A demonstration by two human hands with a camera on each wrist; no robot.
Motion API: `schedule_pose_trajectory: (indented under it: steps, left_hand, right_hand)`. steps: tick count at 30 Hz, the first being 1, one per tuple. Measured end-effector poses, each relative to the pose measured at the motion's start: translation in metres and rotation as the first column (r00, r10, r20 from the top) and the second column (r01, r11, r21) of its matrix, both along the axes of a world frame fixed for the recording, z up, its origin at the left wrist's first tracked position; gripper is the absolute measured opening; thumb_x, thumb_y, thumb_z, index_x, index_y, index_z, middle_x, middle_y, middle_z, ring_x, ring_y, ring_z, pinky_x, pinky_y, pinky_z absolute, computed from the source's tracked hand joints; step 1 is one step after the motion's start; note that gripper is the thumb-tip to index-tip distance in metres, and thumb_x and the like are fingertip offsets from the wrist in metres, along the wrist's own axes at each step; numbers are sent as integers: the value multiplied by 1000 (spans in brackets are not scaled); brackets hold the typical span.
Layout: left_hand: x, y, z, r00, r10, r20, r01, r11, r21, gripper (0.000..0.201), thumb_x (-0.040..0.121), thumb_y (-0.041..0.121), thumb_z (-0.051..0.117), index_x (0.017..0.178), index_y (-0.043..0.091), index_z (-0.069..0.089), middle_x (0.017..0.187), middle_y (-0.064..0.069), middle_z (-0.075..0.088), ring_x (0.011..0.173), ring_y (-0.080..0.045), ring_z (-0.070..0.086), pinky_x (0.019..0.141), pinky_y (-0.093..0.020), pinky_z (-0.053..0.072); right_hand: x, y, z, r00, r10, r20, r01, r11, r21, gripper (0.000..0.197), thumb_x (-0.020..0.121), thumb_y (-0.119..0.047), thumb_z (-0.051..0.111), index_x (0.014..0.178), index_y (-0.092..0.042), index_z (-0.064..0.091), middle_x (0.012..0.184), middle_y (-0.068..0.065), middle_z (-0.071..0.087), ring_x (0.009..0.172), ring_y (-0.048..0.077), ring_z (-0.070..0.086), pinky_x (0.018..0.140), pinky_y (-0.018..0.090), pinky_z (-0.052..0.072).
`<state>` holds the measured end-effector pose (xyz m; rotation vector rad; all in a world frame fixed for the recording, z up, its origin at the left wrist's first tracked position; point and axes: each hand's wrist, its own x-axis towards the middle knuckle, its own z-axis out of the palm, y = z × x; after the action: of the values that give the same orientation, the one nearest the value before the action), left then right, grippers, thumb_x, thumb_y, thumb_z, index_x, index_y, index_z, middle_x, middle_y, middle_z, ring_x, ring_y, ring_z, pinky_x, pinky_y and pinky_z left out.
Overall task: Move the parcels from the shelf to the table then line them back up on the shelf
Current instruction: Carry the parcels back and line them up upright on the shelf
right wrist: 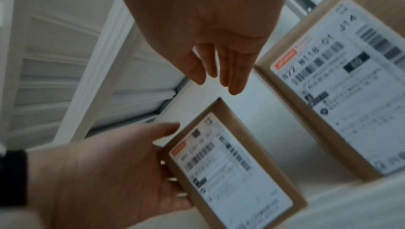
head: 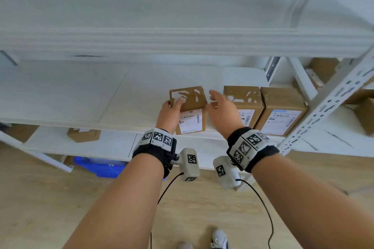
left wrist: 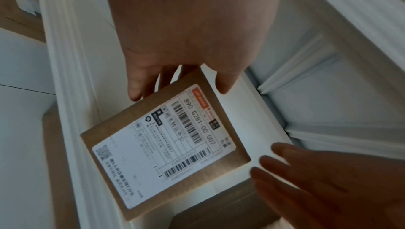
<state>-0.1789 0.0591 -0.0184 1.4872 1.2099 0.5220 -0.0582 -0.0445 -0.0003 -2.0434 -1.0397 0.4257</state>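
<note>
— Parcels first: where's the one being handled?

— That parcel [head: 189,111] stands at the front edge of the shelf [head: 60,95], apart from two more parcels [head: 265,107] lined up on its right.

— And the hands?

— The left hand [head: 172,111] grips its left side, fingers curled over the top. The right hand [head: 221,107] hovers just beside it, fingers straight, holding nothing.

— Risk?

— Held one-sided at the edge, it might tip off.
</note>
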Motion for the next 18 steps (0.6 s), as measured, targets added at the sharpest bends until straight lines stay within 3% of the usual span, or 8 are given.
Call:
schedule_pose_trajectory:
  steps: [2, 4, 7, 9, 12, 18]
  left_hand:
    - [6, 4, 1, 1000, -31, -1, 31, 1000, 0, 49, 93, 50, 49, 127, 14, 51, 112, -6, 69, 91, -22, 69, 76, -33, 52]
    - [13, 5, 1, 997, -76, -25, 76, 997, 14, 47, 97, 46, 46, 130, 13, 47, 114, -6, 66, 91, -22, 66, 73, -30, 48]
    - [22, 1, 1, 989, -131, -65, 134, 990, 47, 46, 100, 45, 42, 133, 13, 41, 110, -4, 61, 81, -17, 61, 64, -26, 44]
    - [28, 0, 2, 984, -161, -82, 166, 984, 61, 48, 100, 45, 39, 135, 12, 39, 115, -7, 60, 87, -21, 59, 73, -29, 43]
    - [37, 2, 3, 971, -206, -120, 217, 973, 83, 51, 101, 45, 37, 139, 11, 36, 120, -8, 56, 96, -23, 53, 81, -32, 38]
    - [49, 1, 5, 959, -248, -134, 261, 962, 84, 59, 100, 48, 37, 146, 12, 30, 128, -10, 55, 95, -22, 52, 80, -31, 37]
  right_hand:
    - [12, -4, 8, 996, -82, 35, 78, 993, 88, 41, 95, -8, 45, 134, -15, 55, 130, 6, 56, 109, 16, 56, 89, 21, 41]
    - [26, -9, 12, 983, -146, 110, 133, 984, 121, 37, 95, -6, 43, 127, -13, 62, 128, 6, 57, 114, 19, 55, 89, 18, 37]
    - [50, -20, 6, 954, -170, 247, 172, 985, 11, 37, 96, -9, 42, 130, -12, 59, 134, 8, 53, 125, 23, 47, 99, 25, 37]
    - [61, -28, -2, 950, -140, 278, 171, 981, -88, 37, 98, -13, 42, 131, -12, 57, 134, 8, 53, 125, 26, 47, 105, 34, 39]
    - [67, -35, -8, 933, -88, 348, 131, 986, -102, 34, 101, -15, 41, 130, -11, 58, 135, 5, 54, 125, 22, 46, 103, 31, 36]
    - [66, -32, -10, 933, -101, 346, 133, 989, -70, 33, 99, -12, 43, 128, -9, 60, 130, 7, 56, 122, 23, 49, 103, 31, 38]
